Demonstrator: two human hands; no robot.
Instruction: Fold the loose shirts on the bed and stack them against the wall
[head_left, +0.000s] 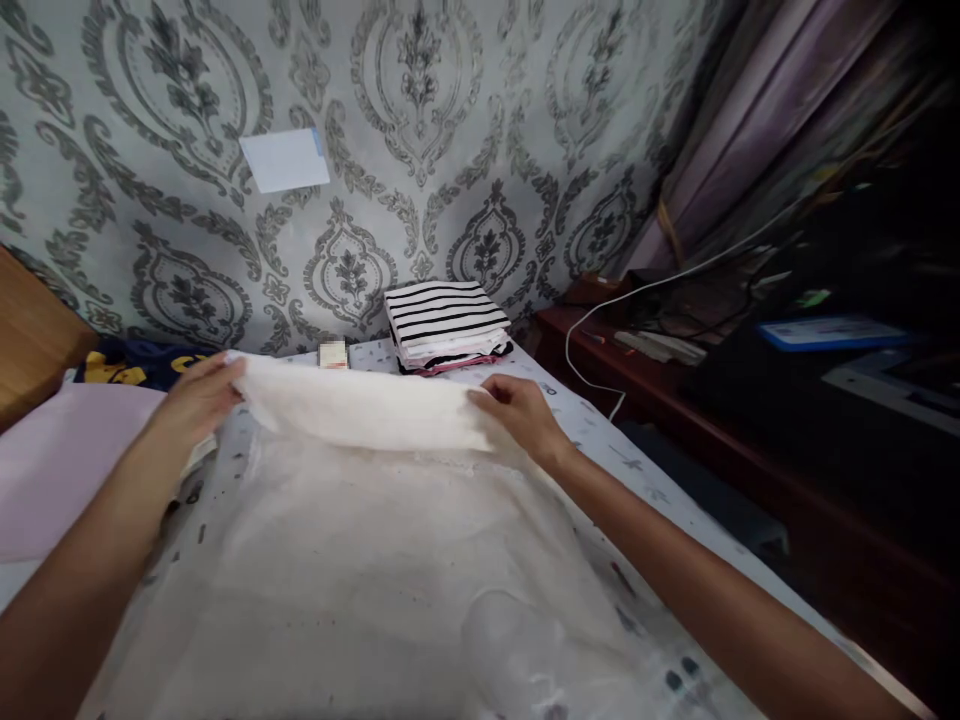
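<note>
A thin white cloth (352, 550) lies spread over the bed in front of me, its far end folded back in a raised strip. My left hand (201, 395) pinches the strip's left corner between thumb and fingers. At the opposite end, my right hand (517, 408) grips the right corner, fingers curled. The strip is held taut between both hands, lifted a little off the bed. Some of the cloth is sheer, and the sheet's print shows faintly at its edges. Whether it is a garment, I cannot tell.
Behind the cloth sits a folded stack of clothes, striped on top (446, 310), beside a small box (333, 354). A pink cloth (82, 460) and a navy-yellow cloth (135, 362) lie left. A dark red table (652, 385) with a white cable (568, 345) stands right. Patterned wall behind.
</note>
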